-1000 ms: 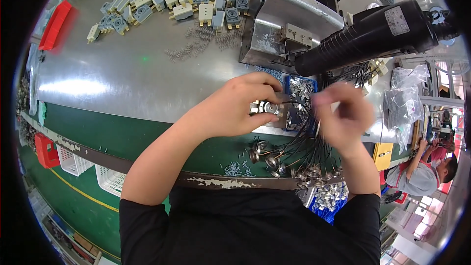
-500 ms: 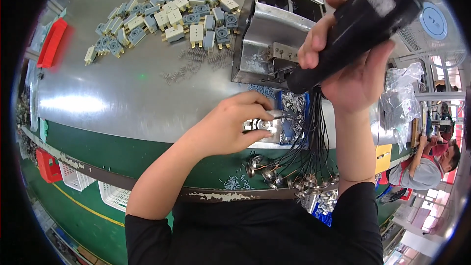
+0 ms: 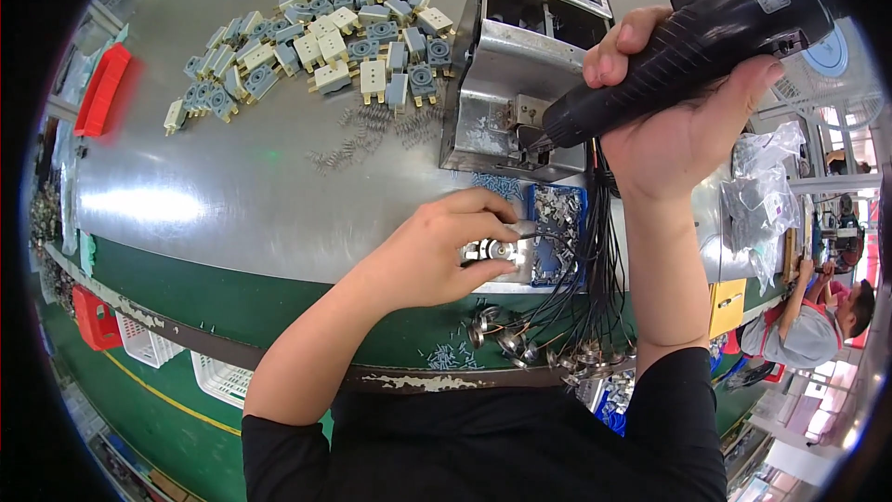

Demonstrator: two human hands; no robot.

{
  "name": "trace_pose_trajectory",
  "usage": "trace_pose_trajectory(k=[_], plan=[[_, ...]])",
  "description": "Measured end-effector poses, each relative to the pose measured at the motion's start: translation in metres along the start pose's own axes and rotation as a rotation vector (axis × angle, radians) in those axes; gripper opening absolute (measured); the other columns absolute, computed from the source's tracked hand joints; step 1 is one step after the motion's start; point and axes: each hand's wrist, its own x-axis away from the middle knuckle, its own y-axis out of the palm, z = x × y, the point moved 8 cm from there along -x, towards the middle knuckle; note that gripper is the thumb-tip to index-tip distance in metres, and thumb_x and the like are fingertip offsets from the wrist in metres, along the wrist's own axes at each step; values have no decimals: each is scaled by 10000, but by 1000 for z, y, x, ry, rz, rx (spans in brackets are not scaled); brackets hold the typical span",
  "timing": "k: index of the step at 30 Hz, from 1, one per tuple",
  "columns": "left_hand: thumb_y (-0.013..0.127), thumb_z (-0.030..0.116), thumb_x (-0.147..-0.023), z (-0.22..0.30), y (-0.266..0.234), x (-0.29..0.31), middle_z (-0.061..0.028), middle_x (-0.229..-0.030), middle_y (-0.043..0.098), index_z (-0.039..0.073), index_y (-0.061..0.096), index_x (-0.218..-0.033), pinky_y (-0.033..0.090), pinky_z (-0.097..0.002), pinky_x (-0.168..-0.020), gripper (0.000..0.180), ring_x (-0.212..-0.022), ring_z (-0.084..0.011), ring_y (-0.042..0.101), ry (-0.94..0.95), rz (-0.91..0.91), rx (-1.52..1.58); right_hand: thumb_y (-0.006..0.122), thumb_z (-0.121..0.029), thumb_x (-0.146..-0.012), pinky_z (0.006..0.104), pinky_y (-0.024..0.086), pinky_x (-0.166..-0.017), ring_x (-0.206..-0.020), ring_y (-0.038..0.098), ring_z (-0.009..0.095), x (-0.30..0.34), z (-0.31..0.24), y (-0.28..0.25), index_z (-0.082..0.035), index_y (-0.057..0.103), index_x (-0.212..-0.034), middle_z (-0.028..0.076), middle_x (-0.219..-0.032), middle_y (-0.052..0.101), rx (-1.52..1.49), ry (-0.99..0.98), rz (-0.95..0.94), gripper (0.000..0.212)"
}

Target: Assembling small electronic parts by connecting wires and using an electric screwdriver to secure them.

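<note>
My right hand (image 3: 655,153) is wrapped round a thick black electric screwdriver (image 3: 688,46), which lies aslant with its nose toward the lower front of a metal screw feeder box (image 3: 478,125). Whether the bit touches the feeder I cannot tell. My left hand (image 3: 432,246) pinches a small round metal fitting (image 3: 497,249) between thumb and fingers, low over the table edge. A black cable runs from the fitting to the right. Right beside it stands a blue tray (image 3: 583,232) of small metal parts, partly covered by a bundle of black cables (image 3: 609,270).
Many grey and cream plug blocks (image 3: 330,42) lie heaped at the back, with loose springs (image 3: 353,139) before them. Screws (image 3: 451,355) and round metal cable ends (image 3: 511,339) lie along the near ledge. A red bin (image 3: 102,88) stands left; a co-worker (image 3: 804,335) is at far right.
The screwdriver has swung to a flatter slant, its nose moving away from me along the feeder's front. My left hand keeps the metal fitting in nearly the same place.
</note>
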Motion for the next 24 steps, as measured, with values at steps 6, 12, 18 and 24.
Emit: trace_pose_trajectory(k=[6, 12, 18, 24], plan=[[862, 105, -817, -1, 0, 0, -156, -1182, 695, 12, 733, -1055, 583, -420, -905, 286, -1052, -350, 708, 2, 0, -5, 314, -873, -969, 376, 477, -718, -759, 567, 198, 2, 2, 6, 6, 405, -1495, 97, -938, 608, 18, 5, -16, 1028], [861, 107, -818, 1, -1, 0, -155, -1174, 698, 14, 735, -1048, 582, -421, -903, 278, -1050, -352, 708, -1, 8, -10, 304, -865, -977, 378, 480, -715, -754, 569, 202, 3, 1, 7, 6, 402, -1487, 109, -934, 602, -15, -19, -35, 1014], [860, 117, -820, 3, 0, 1, -153, -1170, 703, 18, 738, -1051, 580, -423, -910, 279, -1052, -354, 707, -8, 3, -17, 291, -853, -990, 382, 487, -700, -737, 585, 213, 11, -13, 31, 13, 387, -1488, 113, -933, 602, 349, 13, -26, 1004], [878, 63, -782, 0, 1, 2, -170, -1164, 720, -6, 757, -1037, 575, -414, -935, 290, -1072, -342, 720, -32, 14, 9, 308, -846, -993, 375, 488, -680, -726, 590, 203, 20, -4, 32, 49, 337, -1531, 117, -946, 597, 114, 145, -39, 1044]])
